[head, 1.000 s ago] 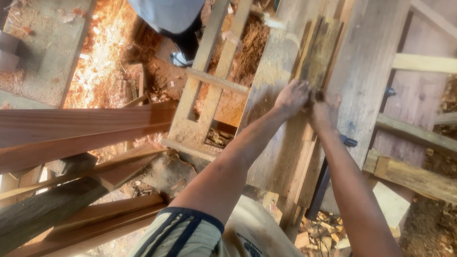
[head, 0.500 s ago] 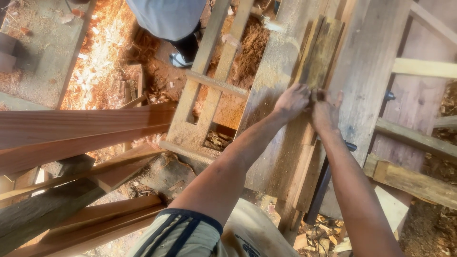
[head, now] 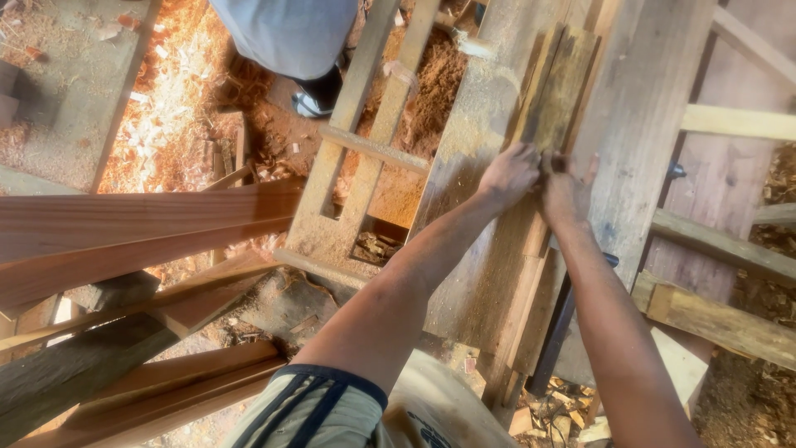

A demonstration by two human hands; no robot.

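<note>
Head view: a dark plank [head: 557,87] is being held lying on the sawdusty worktop [head: 481,124], its near end gripped by left hand [head: 509,172] and right hand [head: 565,189], pressed together; work seemingly midway.

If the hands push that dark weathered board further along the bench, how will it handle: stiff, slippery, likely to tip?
The dark board looks stiff: straight, flat-lying timber. It will probably slide fairly easily, since sawdust coats the bench beside it. Tipping seems unlikely, as it lies flat between wider planks. The left hand and right hand press at its near end.
</note>
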